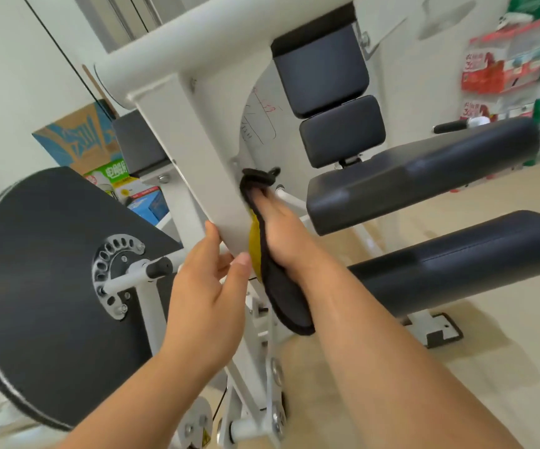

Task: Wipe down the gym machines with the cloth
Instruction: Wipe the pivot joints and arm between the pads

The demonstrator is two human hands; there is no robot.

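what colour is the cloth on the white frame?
Black cloth with a yellow side facing the white frame; head view.

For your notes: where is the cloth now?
Mid head view: the cloth sits between the right hand and the white frame post, beside the left hand.

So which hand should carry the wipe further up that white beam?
Right. The right hand presses the cloth flat against the white beam; the left hand only grips the beam's lower edge, clothless.

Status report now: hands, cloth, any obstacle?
Left hand grips white frame edge. Right hand flat, pressing cloth on frame. No obstacle seen.
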